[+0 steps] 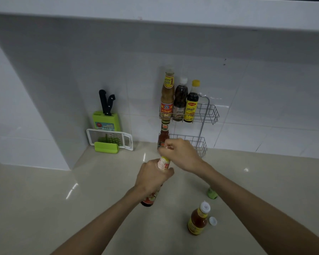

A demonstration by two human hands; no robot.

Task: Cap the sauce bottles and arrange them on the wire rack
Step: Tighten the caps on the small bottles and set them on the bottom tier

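Note:
My left hand (153,177) grips the body of a tall sauce bottle (163,163) standing on the counter. My right hand (179,153) is closed over the bottle's top, its fingers hiding the cap. A two-tier wire rack (210,112) hangs on the tiled wall. Its upper tier holds three capped bottles (180,100). A red sauce bottle (163,135) stands at the left of the lower tier. An orange sauce bottle with a yellow label (198,219) stands at the front right, its white cap (213,221) lying beside it. A green cap (212,193) lies under my right forearm.
A green knife block with two black-handled knives (106,116) stands at the back left against the wall. A white and green grater (109,139) leans in front of it. The beige counter (63,208) stretches left and front.

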